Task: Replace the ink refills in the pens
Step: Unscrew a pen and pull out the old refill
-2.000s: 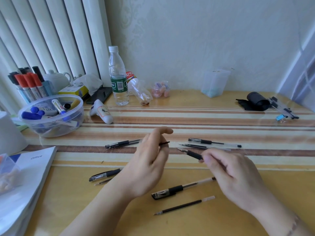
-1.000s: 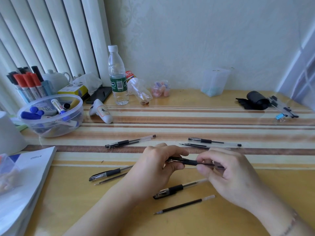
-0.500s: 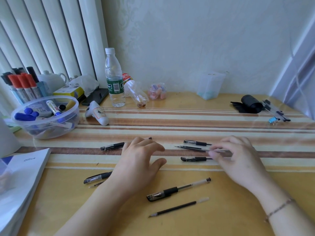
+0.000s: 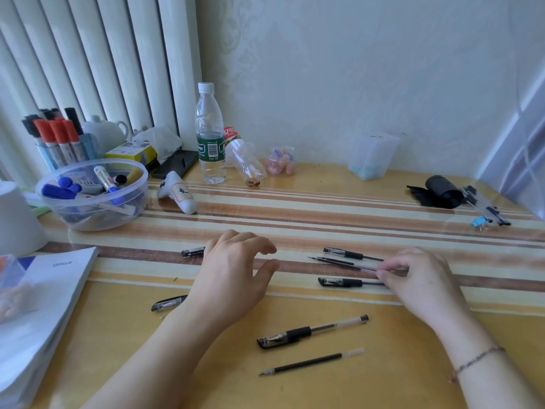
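right hand fingers [image 4: 386,271] are pinched round a clear pen barrel [image 4: 367,268] that lies on the striped part of the table [image 4: 324,214], with a black-gripped pen [image 4: 348,255] just behind it and another pen [image 4: 342,281] just in front, so three in a little cluster. the right hand [image 4: 421,284] sits low over their right ends. left hand [image 4: 233,278] is loose and holding nothing, fingers gently curled and hovering over a pen [image 4: 193,251] whose cap end pokes out on its left; whether they touch it i can't tell. nearer the front edge there's a capped pen [image 4: 309,332] and a bare ink refill [image 4: 309,363] lying side by side on plain yellow tabletop with room round them, plus one more pen [image 4: 168,304] peeking out from under the left wrist. containers: a clear plastic bowl [image 4: 88,219] at left full of blue markers, a holder [image 4: 85,149] behind it stuffed with red and black capped markers, a small jar [image 4: 281,160] of pinkish bits by the wall, and a frosted tub [image 4: 373,154] with something teal at the bottom. a water bottle [image 4: 210,137] with a green label stands by the radiator. the booklet [image 4: 44,296] at the left edge reads "office".
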The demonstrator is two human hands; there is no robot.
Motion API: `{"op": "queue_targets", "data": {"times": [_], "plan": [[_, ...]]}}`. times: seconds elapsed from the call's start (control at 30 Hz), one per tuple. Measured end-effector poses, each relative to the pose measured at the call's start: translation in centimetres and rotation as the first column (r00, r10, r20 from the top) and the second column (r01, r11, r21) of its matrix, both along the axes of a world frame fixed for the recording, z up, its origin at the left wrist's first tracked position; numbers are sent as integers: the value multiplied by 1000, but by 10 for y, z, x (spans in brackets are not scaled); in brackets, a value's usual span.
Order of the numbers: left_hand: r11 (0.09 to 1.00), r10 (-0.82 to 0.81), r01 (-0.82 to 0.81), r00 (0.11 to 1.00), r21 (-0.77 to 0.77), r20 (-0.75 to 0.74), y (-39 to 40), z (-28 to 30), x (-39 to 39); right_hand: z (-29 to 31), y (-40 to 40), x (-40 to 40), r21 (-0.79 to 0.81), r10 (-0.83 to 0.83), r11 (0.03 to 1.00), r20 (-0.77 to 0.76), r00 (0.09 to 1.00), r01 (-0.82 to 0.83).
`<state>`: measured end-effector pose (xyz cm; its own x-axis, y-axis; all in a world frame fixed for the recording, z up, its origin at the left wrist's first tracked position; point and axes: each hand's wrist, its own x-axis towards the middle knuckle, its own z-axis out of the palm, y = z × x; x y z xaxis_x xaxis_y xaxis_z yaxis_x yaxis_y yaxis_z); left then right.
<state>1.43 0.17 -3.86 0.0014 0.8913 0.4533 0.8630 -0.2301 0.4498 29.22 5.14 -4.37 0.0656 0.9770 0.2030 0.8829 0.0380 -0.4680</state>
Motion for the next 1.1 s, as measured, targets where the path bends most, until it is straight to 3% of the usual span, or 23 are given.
{"op": "queue_targets", "data": {"times": [0.27, 0.7, 0.8, 0.93, 1.03, 1.1], "plan": [[1000, -1, 1, 1000, 6, 19, 1, -2, 1, 3, 1, -4, -63, -22, 998, -9, 1000, 21], [1000, -6, 6, 1000, -2, 18, 3, -4, 3, 11, -1, -20, -34, -162, 983, 274, 948, 178], [1000, -13, 13, 999, -8, 42, 4, -4, 3, 15, 1, -23, -34, -135, 987, 374, 918, 160], [1000, -18, 19, 997, -13, 80, 3, -2, 2, 25, 11, -33, -53, 13, 998, 650, 759, 28], [999, -41, 42, 996, -22, 78, 2, 2, -2, 24, 9, -31, -54, 77, 997, 709, 701, -54], [998, -58, 59, 997, -37, 48, 2, 7, -8, 24, 3, -22, -13, 88, 994, 685, 723, -109]]}}
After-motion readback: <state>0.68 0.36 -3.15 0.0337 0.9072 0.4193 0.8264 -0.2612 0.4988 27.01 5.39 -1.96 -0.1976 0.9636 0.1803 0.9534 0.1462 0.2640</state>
